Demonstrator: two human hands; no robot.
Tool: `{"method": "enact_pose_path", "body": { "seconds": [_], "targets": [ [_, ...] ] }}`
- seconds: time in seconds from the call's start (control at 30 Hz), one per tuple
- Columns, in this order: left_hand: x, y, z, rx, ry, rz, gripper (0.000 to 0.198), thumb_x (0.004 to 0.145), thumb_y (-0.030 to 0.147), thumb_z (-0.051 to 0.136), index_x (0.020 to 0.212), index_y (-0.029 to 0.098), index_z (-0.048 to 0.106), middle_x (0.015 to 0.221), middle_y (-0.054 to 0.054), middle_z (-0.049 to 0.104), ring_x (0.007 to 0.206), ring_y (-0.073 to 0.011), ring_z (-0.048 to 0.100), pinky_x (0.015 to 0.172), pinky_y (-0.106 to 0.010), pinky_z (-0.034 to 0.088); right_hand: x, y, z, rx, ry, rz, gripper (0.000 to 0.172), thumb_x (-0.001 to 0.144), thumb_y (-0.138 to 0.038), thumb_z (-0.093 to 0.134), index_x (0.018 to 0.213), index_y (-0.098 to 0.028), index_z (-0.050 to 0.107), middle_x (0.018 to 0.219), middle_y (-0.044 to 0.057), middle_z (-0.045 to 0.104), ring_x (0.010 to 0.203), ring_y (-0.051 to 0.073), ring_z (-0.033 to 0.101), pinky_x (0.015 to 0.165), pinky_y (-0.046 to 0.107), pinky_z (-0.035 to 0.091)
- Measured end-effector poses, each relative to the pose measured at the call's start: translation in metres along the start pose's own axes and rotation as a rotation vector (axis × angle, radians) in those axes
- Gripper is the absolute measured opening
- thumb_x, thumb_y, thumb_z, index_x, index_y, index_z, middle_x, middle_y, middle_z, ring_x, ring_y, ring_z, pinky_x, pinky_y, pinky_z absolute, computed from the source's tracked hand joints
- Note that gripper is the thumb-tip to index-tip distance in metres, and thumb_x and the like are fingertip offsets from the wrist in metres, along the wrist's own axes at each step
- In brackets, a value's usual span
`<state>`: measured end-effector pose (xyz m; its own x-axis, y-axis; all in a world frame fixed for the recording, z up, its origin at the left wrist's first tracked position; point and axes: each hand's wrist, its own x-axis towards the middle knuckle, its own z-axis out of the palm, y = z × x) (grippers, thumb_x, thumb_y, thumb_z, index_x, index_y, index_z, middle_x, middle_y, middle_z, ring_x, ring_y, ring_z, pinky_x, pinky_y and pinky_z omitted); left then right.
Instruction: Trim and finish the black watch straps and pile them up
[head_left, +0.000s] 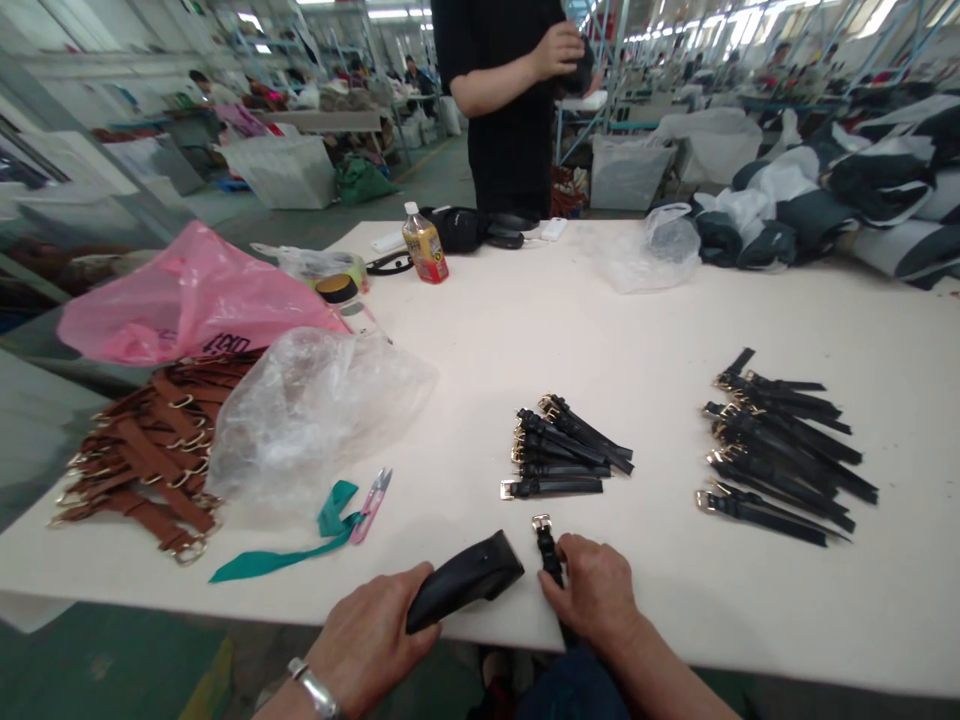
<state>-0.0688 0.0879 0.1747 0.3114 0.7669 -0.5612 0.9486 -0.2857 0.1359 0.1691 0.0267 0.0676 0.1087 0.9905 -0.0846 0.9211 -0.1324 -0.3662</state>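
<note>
At the near edge of the white table (637,330), my left hand (375,635) is closed round a black wedge-shaped tool (465,590). My right hand (592,590) pinches a black strap with a gold buckle (547,550), which lies flat on the table just right of the tool. Two piles of similar black straps lie beyond: a small one (562,450) straight ahead and a larger one (780,450) to the right.
Brown straps (150,460) lie at the left beside a clear plastic bag (315,410), a pink bag (195,295), pink snips (373,503) and a green ribbon (300,550). A bottle (424,243) stands at the far edge. A person in black (510,100) stands opposite.
</note>
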Motion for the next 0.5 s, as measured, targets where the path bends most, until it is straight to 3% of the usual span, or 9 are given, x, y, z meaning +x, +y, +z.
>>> {"method": "enact_pose_path", "body": {
  "seconds": [0.1, 0.23, 0.33, 0.5],
  "targets": [
    [0.0, 0.005, -0.001, 0.05, 0.018, -0.002, 0.022, 0.072, 0.033, 0.044, 0.091, 0.028, 0.054, 0.08, -0.002, 0.065, 0.079, -0.021, 0.06, 0.067, -0.029, 0.041, 0.003, 0.009, -0.012, 0.069, -0.02, -0.142, 0.009, 0.071, -0.023, 0.06, 0.079, -0.021, 0.059, 0.078, 0.004, 0.058, 0.073, 0.019, 0.051, 0.065, 0.029, 0.033],
    [-0.003, 0.005, 0.003, 0.129, 0.017, -0.013, 0.039, 0.075, 0.034, 0.043, 0.114, 0.027, 0.047, 0.097, -0.005, 0.065, 0.09, -0.024, 0.059, 0.077, -0.036, 0.042, 0.0, 0.02, -0.021, 0.192, -0.038, -0.291, 0.014, 0.076, -0.018, 0.055, 0.088, -0.023, 0.061, 0.081, 0.003, 0.054, 0.08, 0.019, 0.048, 0.071, 0.03, 0.034],
    [-0.004, 0.01, 0.006, 0.185, -0.005, 0.026, 0.045, 0.076, 0.029, 0.043, 0.121, 0.026, 0.041, 0.108, -0.007, 0.062, 0.098, -0.0248, 0.057, 0.083, -0.038, 0.041, -0.002, 0.026, -0.014, 0.268, -0.024, -0.33, 0.022, 0.077, -0.017, 0.056, 0.097, -0.023, 0.06, 0.084, 0.004, 0.053, 0.082, 0.02, 0.047, 0.074, 0.033, 0.035],
    [-0.003, 0.039, 0.003, 0.231, -0.046, 0.096, 0.043, 0.074, 0.023, 0.045, 0.117, 0.025, 0.043, 0.104, -0.007, 0.062, 0.091, -0.0262, 0.059, 0.076, -0.04, 0.044, -0.005, 0.037, 0.007, 0.383, 0.046, -0.352, 0.028, 0.078, -0.017, 0.056, 0.105, -0.023, 0.057, 0.088, 0.005, 0.054, 0.083, 0.021, 0.047, 0.076, 0.037, 0.037]
  ]
}}
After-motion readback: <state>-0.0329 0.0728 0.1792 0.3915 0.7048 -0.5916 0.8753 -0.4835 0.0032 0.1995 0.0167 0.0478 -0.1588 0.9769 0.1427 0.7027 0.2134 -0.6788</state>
